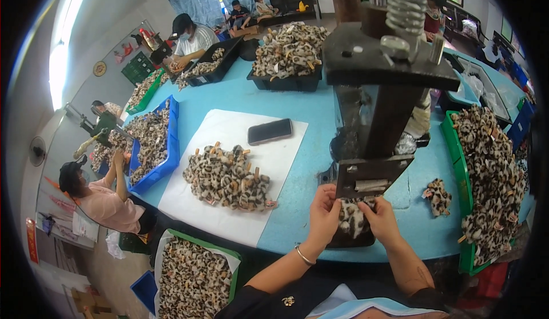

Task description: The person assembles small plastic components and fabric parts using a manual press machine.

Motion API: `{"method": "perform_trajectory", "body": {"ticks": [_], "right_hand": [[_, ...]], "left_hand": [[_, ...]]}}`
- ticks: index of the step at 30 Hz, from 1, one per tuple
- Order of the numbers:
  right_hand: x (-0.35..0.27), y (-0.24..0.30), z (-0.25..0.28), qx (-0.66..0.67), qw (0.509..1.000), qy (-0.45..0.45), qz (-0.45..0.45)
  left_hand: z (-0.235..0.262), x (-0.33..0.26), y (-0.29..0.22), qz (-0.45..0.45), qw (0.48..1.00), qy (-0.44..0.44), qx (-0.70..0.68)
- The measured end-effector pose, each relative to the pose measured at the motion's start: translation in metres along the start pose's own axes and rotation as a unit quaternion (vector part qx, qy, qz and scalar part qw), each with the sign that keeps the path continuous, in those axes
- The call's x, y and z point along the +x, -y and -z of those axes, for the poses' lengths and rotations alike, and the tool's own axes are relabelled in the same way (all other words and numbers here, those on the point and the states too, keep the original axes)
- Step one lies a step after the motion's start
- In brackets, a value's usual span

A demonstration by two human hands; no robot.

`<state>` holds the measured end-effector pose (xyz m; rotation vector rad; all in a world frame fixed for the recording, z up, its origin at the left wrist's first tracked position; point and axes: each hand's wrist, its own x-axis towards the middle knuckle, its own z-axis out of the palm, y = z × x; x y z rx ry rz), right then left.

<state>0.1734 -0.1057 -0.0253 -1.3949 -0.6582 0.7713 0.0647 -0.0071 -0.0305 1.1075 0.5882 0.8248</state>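
Observation:
Both my hands pinch a small spotted plush piece (pixel 353 223), cream with dark patches, at the foot of a black press machine (pixel 377 173). My left hand (pixel 323 216) has the piece's left edge between thumb and fingers; my right hand (pixel 382 220) grips its right edge. The piece's upper end lies against the press, and part of it is hidden there. Left of my hands, a pile of similar plush pieces (pixel 226 176) with orange-brown tabs rests on a white sheet (pixel 197 126). One loose plush piece (pixel 439 198) lies to the right of the press.
A dark phone (pixel 270 131) lies on the sheet. Plush pieces fill a green tray (pixel 466 187) at right, a blue tray (pixel 171 142) at left, a black tray (pixel 286 83) behind and a green-edged crate (pixel 231 259) below. Other people work at the table's far left side (pixel 111 202).

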Motion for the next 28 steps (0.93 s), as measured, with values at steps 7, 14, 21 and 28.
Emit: {"method": "perform_trajectory", "body": {"ticks": [7, 14, 21, 28], "right_hand": [[0.006, 0.014, 0.008, 0.007, 0.997, 0.064, -0.051], [0.042, 0.021, 0.036, -0.198, 0.966, 0.134, 0.1], [0.086, 0.036, 0.033, -0.119, 0.948, 0.287, -0.075], [0.088, 0.044, 0.025, -0.168, 0.93, 0.321, -0.06]], "left_hand": [[0.022, 0.002, 0.011, 0.034, 0.954, 0.066, 0.29], [0.011, -0.01, -0.014, -0.064, 0.933, 0.119, 0.333], [0.004, -0.011, 0.001, -0.151, 0.938, 0.086, 0.301], [0.016, -0.009, 0.003, -0.19, 0.891, 0.124, 0.394]]}}
